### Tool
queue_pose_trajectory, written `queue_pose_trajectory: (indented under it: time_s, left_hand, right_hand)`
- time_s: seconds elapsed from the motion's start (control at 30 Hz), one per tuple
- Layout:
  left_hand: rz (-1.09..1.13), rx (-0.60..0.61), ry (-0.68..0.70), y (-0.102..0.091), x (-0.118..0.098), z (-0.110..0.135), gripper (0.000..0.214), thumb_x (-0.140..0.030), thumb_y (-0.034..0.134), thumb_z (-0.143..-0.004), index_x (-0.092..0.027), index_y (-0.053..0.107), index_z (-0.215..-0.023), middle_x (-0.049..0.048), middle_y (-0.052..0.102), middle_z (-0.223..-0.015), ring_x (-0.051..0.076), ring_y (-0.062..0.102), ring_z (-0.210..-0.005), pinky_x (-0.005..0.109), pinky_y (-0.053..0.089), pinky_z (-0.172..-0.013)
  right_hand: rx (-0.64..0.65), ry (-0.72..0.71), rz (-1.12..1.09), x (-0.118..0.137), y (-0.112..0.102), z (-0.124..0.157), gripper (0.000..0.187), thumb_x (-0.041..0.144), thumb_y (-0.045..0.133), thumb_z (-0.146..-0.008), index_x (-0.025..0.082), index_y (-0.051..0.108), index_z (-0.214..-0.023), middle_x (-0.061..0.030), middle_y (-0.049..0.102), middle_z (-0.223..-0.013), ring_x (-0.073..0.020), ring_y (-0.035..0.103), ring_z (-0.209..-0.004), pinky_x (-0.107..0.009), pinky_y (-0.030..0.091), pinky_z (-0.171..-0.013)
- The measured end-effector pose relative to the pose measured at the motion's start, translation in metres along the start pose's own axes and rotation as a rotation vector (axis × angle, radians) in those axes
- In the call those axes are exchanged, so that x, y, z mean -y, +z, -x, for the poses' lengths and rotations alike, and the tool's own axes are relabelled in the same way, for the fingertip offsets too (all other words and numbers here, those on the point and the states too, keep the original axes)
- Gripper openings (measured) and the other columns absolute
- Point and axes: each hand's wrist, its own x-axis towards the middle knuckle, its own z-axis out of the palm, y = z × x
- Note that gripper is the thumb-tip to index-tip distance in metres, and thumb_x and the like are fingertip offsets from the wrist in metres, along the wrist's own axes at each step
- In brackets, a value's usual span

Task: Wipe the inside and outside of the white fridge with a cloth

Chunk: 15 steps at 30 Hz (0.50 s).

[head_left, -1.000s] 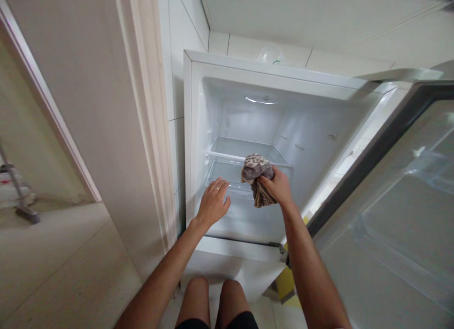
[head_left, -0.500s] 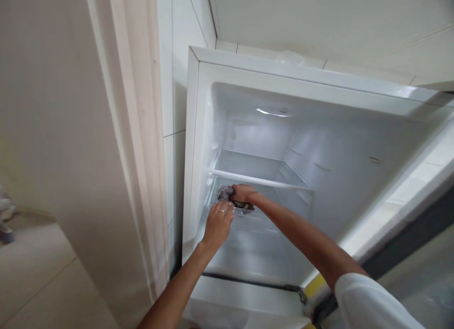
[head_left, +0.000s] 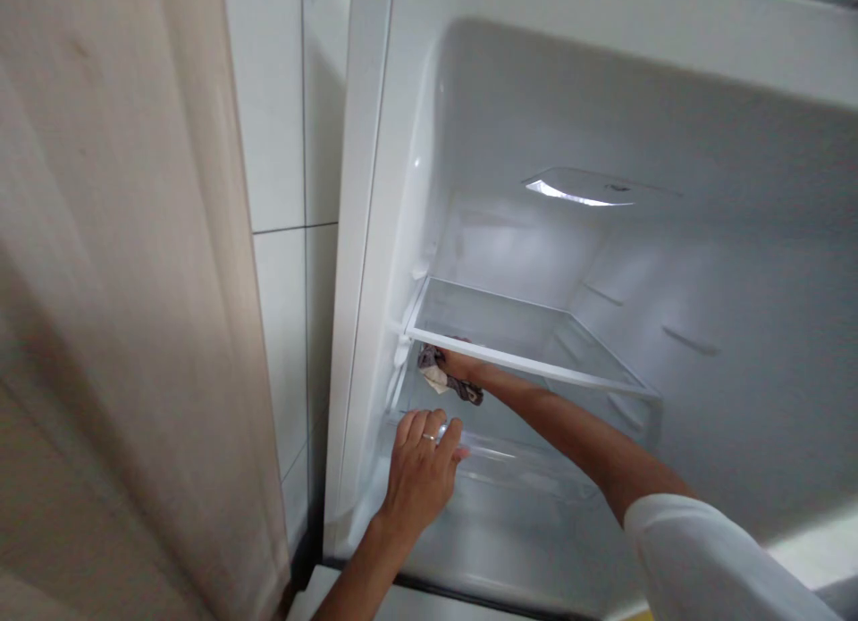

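My right hand (head_left: 458, 363) reaches in under the upper glass shelf (head_left: 509, 319) of an open fridge (head_left: 365, 272). Its fingers are closed on a crumpled grey patterned cloth (head_left: 469, 392), pressed to the lower shelf's surface toward the back left; part of the hand is hidden behind the upper shelf's front edge. Nearer to me, my left hand (head_left: 424, 465), with a ring on one finger, is curled over the clear front edge of the lower shelf (head_left: 509, 451).
White fridge walls (head_left: 757, 272) close in the space on the right. A lamp cover (head_left: 580, 188) sits in the ceiling of the compartment. To the left are white wall tiles (head_left: 278, 308) and a wooden door frame (head_left: 201, 335).
The view has come closer to the fridge. My right hand has pushed the cloth deeper, away from my left hand and under the upper shelf. My left hand stays at the lower shelf's front edge.
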Motion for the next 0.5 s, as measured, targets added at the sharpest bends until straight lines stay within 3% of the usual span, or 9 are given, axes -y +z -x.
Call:
queue_pose_trajectory:
  time_s: [0.23, 0.5]
  left_hand:
    - [0.017, 0.003, -0.029, 0.001, -0.002, 0.0, 0.022, -0.027, 0.061, -0.094, -0.021, 0.066, -0.115, 0.0101, 0.068, -0.107, 0.028, 0.06, -0.099, 0.047, 0.045, -0.098]
    - [0.015, 0.086, -0.059, -0.005, -0.004, -0.002, 0.036, -0.019, 0.066, -0.089, -0.022, 0.066, -0.126, 0.0115, 0.067, -0.109, 0.029, 0.058, -0.102, 0.05, 0.045, -0.098]
  right_hand:
    - [-0.042, 0.036, 0.116, -0.026, 0.006, -0.033, 0.032, 0.032, 0.049, -0.099, 0.02, 0.068, -0.123, -0.0159, 0.068, -0.127, -0.0325, 0.06, -0.121, -0.049, 0.045, -0.106]
    - [-0.029, 0.161, 0.033, -0.053, 0.002, -0.013, 0.032, 0.036, 0.052, -0.097, 0.018, 0.07, -0.117, -0.0183, 0.07, -0.121, -0.0333, 0.062, -0.117, -0.048, 0.047, -0.103]
